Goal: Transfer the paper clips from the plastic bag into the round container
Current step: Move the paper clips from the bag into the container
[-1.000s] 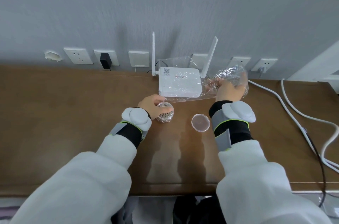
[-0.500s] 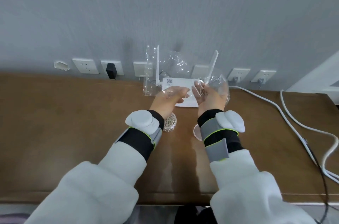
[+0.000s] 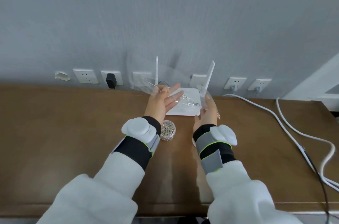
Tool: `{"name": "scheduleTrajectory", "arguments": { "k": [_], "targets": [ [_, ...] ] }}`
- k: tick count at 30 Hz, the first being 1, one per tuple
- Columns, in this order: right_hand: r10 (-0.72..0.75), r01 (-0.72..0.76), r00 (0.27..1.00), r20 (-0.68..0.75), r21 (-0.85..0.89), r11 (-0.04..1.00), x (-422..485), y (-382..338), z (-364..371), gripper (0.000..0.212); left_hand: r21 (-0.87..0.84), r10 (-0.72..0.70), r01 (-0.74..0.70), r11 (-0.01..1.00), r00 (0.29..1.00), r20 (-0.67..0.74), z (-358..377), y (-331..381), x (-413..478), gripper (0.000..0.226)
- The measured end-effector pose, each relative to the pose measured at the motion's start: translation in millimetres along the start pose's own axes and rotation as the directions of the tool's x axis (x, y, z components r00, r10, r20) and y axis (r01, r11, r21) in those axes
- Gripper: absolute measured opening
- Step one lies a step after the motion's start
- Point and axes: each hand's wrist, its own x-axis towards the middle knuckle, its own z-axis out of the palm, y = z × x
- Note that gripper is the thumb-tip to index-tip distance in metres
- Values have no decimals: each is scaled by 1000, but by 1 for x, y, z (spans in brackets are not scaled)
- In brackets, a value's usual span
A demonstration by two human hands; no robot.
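Plastic bag point(image 3: 144, 84) of clear film, held spread in the air between both hands. The left hand point(image 3: 161, 102) is turned palm up; its fingers point(image 3: 175, 88) are stretched straight beneath the film, while the thumb is folded over the bag's edge and pinches it. The right hand point(image 3: 208, 113) is closed on the opposite edge, with its fingers curled behind the film. A few paper clips point(image 3: 189, 102) are seen inside the bag, between the two sets of fingertips. The round container point(image 3: 167, 132), holding clips, is set on the table point(image 3: 73, 132) nearer than the left fingers, just beside the left wrist. A white router point(image 3: 180, 112) is seen beneath the bag.
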Motion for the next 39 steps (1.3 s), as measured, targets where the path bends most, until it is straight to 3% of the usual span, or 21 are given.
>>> {"name": "scheduleTrajectory", "arguments": {
  "k": [4,8,15,19,26,33,39],
  "targets": [
    [67,-77,995,69,155,985,7,-11,-9,10,-80,21,-21,997,1000,-7,-4,3,2,30],
    [120,-196,967,226,349,916,7,-21,-18,17,-131,23,-32,991,997,-67,-14,10,5,33],
    [46,-105,971,236,241,965,8,-28,-11,15,-82,50,-69,994,974,-220,-26,-6,8,28],
    [3,-68,960,279,223,972,8,-36,-10,14,-130,-12,-24,991,963,-270,-35,-21,9,21],
    [-39,-81,898,437,252,964,-1,-44,6,14,-280,-83,2,960,957,-278,-37,-28,7,24],
    [-86,-13,914,395,242,970,1,-43,3,15,-278,-85,6,961,958,-275,-32,-27,5,30],
    [-116,-15,880,461,270,963,-5,-47,10,26,-304,-110,23,952,956,-271,-32,-32,4,26]
  ]
}}
